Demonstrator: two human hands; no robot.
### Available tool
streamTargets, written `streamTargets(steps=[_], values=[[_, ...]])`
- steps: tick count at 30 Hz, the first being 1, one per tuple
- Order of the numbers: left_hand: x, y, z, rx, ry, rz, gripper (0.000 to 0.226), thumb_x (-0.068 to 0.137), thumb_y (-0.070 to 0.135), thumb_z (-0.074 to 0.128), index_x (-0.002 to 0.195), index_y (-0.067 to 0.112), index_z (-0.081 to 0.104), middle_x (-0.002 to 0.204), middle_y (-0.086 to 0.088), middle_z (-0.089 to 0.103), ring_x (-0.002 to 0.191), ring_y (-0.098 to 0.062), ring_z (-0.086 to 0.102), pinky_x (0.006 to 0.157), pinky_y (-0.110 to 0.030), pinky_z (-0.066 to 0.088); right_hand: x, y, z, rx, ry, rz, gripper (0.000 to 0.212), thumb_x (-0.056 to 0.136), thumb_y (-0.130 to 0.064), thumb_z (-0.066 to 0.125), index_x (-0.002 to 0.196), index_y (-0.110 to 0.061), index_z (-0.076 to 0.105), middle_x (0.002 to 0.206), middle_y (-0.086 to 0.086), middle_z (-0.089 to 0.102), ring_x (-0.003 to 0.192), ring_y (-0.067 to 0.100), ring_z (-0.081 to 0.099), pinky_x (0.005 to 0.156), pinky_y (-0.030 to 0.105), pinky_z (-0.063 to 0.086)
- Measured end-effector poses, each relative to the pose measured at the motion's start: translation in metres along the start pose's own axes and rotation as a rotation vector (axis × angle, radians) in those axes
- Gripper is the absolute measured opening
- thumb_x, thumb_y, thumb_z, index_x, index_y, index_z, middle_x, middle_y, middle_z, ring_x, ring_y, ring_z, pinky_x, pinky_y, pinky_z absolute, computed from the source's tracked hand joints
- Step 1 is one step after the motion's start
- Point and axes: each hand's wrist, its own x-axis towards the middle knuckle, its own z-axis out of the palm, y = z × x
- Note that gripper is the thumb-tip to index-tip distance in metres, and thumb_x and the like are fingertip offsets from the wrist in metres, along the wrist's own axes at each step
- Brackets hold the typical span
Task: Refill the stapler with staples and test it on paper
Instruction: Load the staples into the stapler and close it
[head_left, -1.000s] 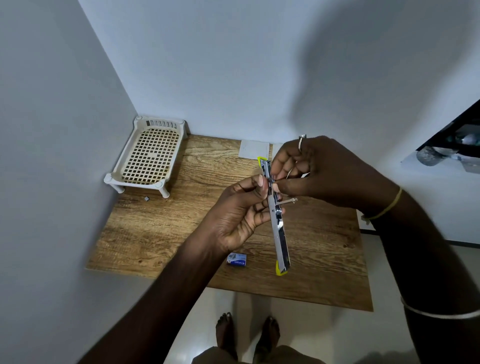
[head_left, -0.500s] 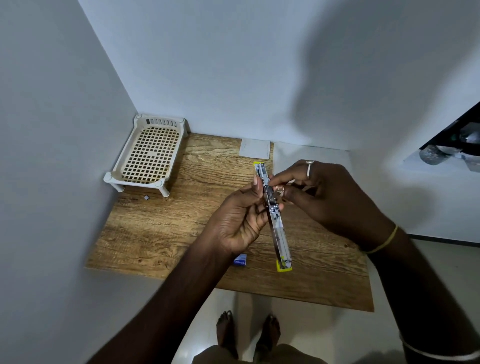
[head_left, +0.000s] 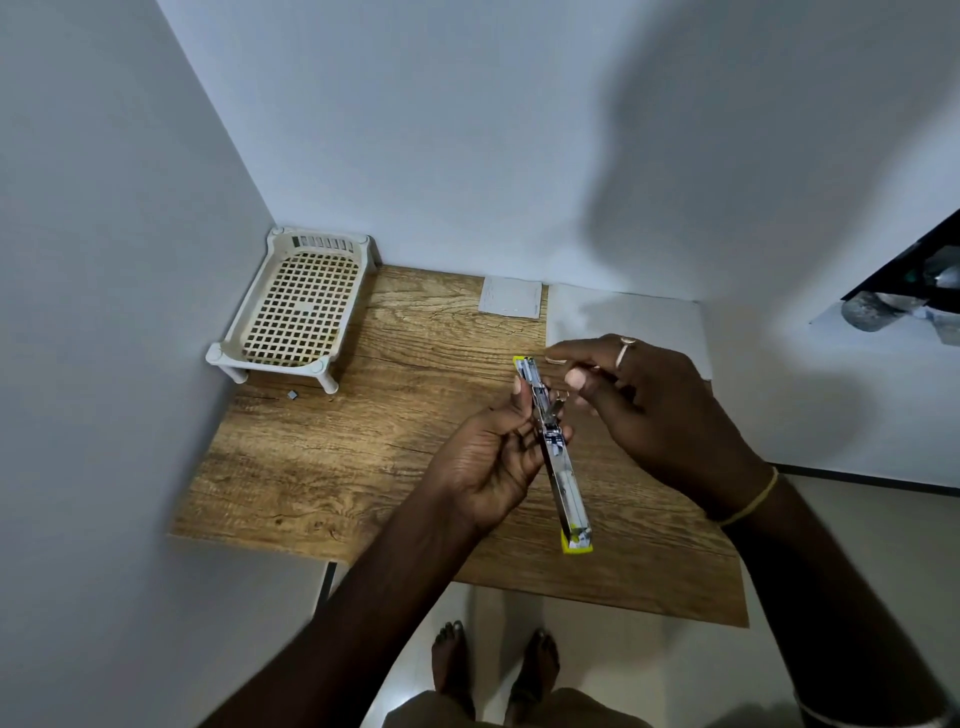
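stapler: long chrome stapler with yellow plastic ends (head_left: 553, 452), swung fully open and held in the air above the table; we read its long axis as running 11 to 5 o'clock, far yellow tip at 11, near yellow tip at 5.
left hand: our left hand (head_left: 493, 457) grips the stapler at mid-length from the 9 o'clock side, fingers curled shut round the metal channel, thumb up along its edge.
right hand: our right hand (head_left: 644, 410) sits just beside the stapler at 3 o'clock, not clearly touching it; thumb and forefinger close together, other fingers loose. We cannot tell if they pinch a staple strip or the small metal piece sticking out at the hinge.
key relation: open channel faces up, lying at 9 o'clock from the right fingertips; right hand is the free one and nearer the loading end.
step, our guess: loading or seating the staples, test not yet done.
paper: white sheet of paper (head_left: 623, 322) flat at the table's 1 o'clock corner, smaller white card (head_left: 511, 296) at 12.
surface: wood-grain tabletop (head_left: 322, 467).
room: cream plastic lattice tray (head_left: 301, 306) at 10 o'clock in the corner of pale walls; bare feet on the tiled floor at 6.
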Motion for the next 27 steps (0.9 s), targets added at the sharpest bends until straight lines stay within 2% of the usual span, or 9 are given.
streamTargets(steps=[3, 5, 9, 11, 14, 16, 22, 27], values=[[0.001, 0.001, -0.001, -0.025, 0.015, 0.002, 0.022, 0.094, 0.017, 0.059, 0.106, 0.0, 0.065, 0.087, -0.011, 0.071, 0.07, -0.015, 0.071, 0.062, -0.028, 0.061, -0.003, -0.002, -0.001, 0.173, -0.022, 0.015, 0.02, 0.093, -0.027, 0.069, 0.112, -0.024, 0.076, 0.1, -0.014, 0.073, 0.094, 0.005, 0.069, 0.075, 0.015, 0.05], [0.002, 0.001, -0.001, -0.023, 0.017, 0.005, 0.024, 0.093, 0.02, 0.06, 0.104, -0.001, 0.066, 0.093, -0.014, 0.072, 0.071, -0.016, 0.071, 0.062, -0.027, 0.061, -0.004, -0.003, 0.002, 0.203, -0.057, 0.016, 0.019, 0.089, -0.029, 0.074, 0.107, -0.023, 0.078, 0.096, -0.012, 0.074, 0.09, 0.005, 0.071, 0.073, 0.014, 0.051], [0.002, -0.002, -0.001, 0.001, 0.022, 0.005, 0.031, 0.084, 0.022, 0.065, 0.105, -0.001, 0.066, 0.095, -0.014, 0.07, 0.074, -0.016, 0.07, 0.063, -0.026, 0.061, 0.0, -0.003, 0.006, 0.15, -0.067, 0.039, 0.011, 0.091, -0.026, 0.073, 0.101, -0.026, 0.079, 0.084, -0.017, 0.07, 0.075, 0.0, 0.069, 0.066, 0.008, 0.046], [0.003, -0.004, -0.003, 0.017, 0.026, 0.003, 0.032, 0.086, 0.022, 0.064, 0.108, -0.001, 0.064, 0.094, -0.013, 0.069, 0.076, -0.017, 0.068, 0.064, -0.027, 0.062, 0.002, -0.001, 0.009, 0.047, -0.095, 0.04, 0.011, 0.094, -0.028, 0.068, 0.1, -0.027, 0.078, 0.081, -0.017, 0.066, 0.076, 0.001, 0.066, 0.066, 0.012, 0.044], [0.002, -0.006, -0.006, 0.019, 0.034, -0.013, 0.025, 0.094, 0.022, 0.06, 0.104, -0.001, 0.065, 0.082, -0.011, 0.069, 0.07, -0.018, 0.069, 0.061, -0.027, 0.061, 0.003, 0.0, 0.013, -0.034, -0.088, 0.036, 0.014, 0.097, -0.022, 0.063, 0.098, -0.023, 0.076, 0.079, -0.014, 0.065, 0.083, 0.0, 0.061, 0.066, 0.006, 0.037], [0.002, -0.007, -0.006, 0.018, 0.04, -0.023, 0.025, 0.09, 0.021, 0.063, 0.102, 0.0, 0.066, 0.081, -0.011, 0.069, 0.071, -0.018, 0.069, 0.061, -0.027, 0.061, 0.003, 0.001, 0.014, -0.051, -0.092, 0.036, 0.014, 0.097, -0.019, 0.062, 0.097, -0.022, 0.076, 0.078, -0.011, 0.066, 0.085, 0.0, 0.06, 0.066, 0.005, 0.037], [0.004, -0.013, -0.01, 0.005, 0.04, -0.031, 0.025, 0.086, 0.015, 0.061, 0.106, 0.0, 0.064, 0.079, -0.01, 0.069, 0.069, -0.015, 0.07, 0.067, -0.029, 0.062, 0.004, 0.001, 0.015, 0.026, -0.049, 0.061, 0.011, 0.09, -0.021, 0.071, 0.096, -0.027, 0.079, 0.076, -0.013, 0.072, 0.077, -0.004, 0.067, 0.067, 0.002, 0.041], [0.005, -0.013, -0.013, 0.043, 0.047, -0.021, 0.017, 0.101, 0.014, 0.052, 0.106, 0.001, 0.063, 0.077, -0.009, 0.069, 0.068, -0.015, 0.07, 0.065, -0.029, 0.061, 0.001, -0.001, 0.015, 0.026, -0.052, 0.061, 0.013, 0.089, -0.018, 0.073, 0.093, -0.028, 0.08, 0.072, -0.019, 0.07, 0.073, -0.007, 0.066, 0.066, 0.001, 0.041]])
